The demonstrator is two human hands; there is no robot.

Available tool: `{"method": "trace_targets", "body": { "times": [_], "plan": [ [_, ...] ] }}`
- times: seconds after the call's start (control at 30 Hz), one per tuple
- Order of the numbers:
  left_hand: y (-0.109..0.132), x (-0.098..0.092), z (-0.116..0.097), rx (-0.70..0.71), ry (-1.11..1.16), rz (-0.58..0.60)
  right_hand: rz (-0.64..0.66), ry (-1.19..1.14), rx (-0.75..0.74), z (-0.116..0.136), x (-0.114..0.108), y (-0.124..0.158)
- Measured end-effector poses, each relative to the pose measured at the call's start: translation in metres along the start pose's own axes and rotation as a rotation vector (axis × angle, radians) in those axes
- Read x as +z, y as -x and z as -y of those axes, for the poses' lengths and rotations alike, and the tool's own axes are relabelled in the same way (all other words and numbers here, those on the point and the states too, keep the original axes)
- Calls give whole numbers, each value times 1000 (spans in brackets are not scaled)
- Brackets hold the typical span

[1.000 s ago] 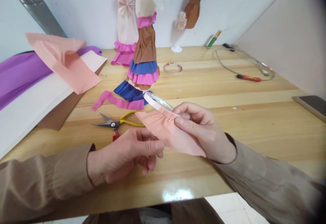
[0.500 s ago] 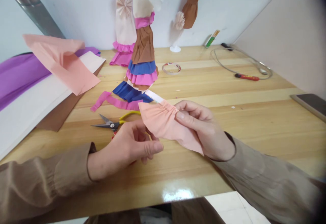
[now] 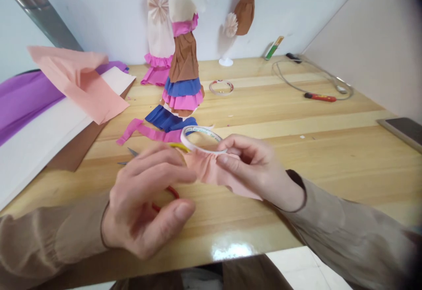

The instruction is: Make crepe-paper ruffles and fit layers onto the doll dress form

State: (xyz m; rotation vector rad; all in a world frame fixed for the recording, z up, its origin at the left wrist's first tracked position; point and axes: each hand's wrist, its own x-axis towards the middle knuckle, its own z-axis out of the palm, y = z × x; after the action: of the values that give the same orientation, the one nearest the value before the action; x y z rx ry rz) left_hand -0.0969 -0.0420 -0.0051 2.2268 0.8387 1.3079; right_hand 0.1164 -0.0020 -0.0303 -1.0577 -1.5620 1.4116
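Between thumb and fingers, my right hand pinches a gathered piece of peach crepe paper together with a roll of white tape. The tape roll is tilted so its printed inner ring shows, and it lies along the paper's pleated upper edge. To the left, my left hand is lifted with thumb and fingers apart, holding nothing; it is slightly blurred. Under it lie scissors with yellow and red handles, mostly hidden by the hand.
A layered paper dress stands at the back. Blue and pink crepe strips lie before it. Paper sheets are piled at left. A clear ring, red-handled tool with cable and phone are on the table.
My right hand has turned the peach paper and tape roll, so the ring now faces up. My left hand has moved back left from the paper and opened, covering more of the scissors.
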Motion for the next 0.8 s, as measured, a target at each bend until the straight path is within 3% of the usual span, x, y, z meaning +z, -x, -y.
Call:
{"method": "trace_targets", "body": {
  "times": [0.07,0.13,0.27,0.33,0.43,0.6,0.7,0.8],
  "plan": [
    [-5,-2,2,104,-161,35,79,65,-51,0,2,3],
    [-9,-1,5,120,-219,119,122,122,-82,0,4,6],
    [-12,3,10,-29,-206,294,173,83,-74,1,5,9],
    [-12,3,10,-76,-198,346,180,103,-137,2,4,9],
    [-14,3,10,-116,-132,392,176,126,-216,5,2,8],
    [-16,3,12,-176,-62,478,160,111,-188,6,0,9],
    [-16,3,16,-155,-59,456,186,122,-191,7,0,10],
    [-16,2,18,-104,-129,428,186,293,-275,10,-1,12]
  ]
}}
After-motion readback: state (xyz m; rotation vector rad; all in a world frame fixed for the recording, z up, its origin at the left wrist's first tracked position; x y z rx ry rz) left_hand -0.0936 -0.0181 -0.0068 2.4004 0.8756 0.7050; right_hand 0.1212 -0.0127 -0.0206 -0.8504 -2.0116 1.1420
